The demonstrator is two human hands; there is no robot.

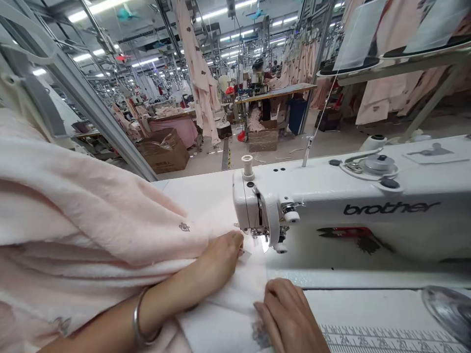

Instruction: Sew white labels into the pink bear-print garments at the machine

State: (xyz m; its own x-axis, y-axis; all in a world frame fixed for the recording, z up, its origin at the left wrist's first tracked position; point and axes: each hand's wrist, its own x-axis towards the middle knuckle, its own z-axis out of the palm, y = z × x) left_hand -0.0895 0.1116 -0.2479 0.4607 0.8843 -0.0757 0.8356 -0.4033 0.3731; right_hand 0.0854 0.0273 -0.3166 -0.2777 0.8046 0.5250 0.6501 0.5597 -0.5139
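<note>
Pale pink plush fabric (147, 230) with small grey printed motifs lies heaped on the left and runs under the head of a white sewing machine (312, 191). My left hand (222, 257), a metal bangle on its wrist, is closed on the fabric just left of the needle area. A small pale piece shows by its fingertips, too small to name. Nearer to me, my right hand (290, 314) grips the fabric's right edge with curled fingers. The needle area is lit, and the needle itself cannot be made out.
Red-handled thread snips (344, 232) lie on the machine bed, behind a printed ruler scale (382, 338). A clear, shiny object (449, 309) sits at the right edge. Thread cones (358, 37) stand on a rack above. A metal post (106, 117) rises at left; a cardboard box (165, 152) lies beyond.
</note>
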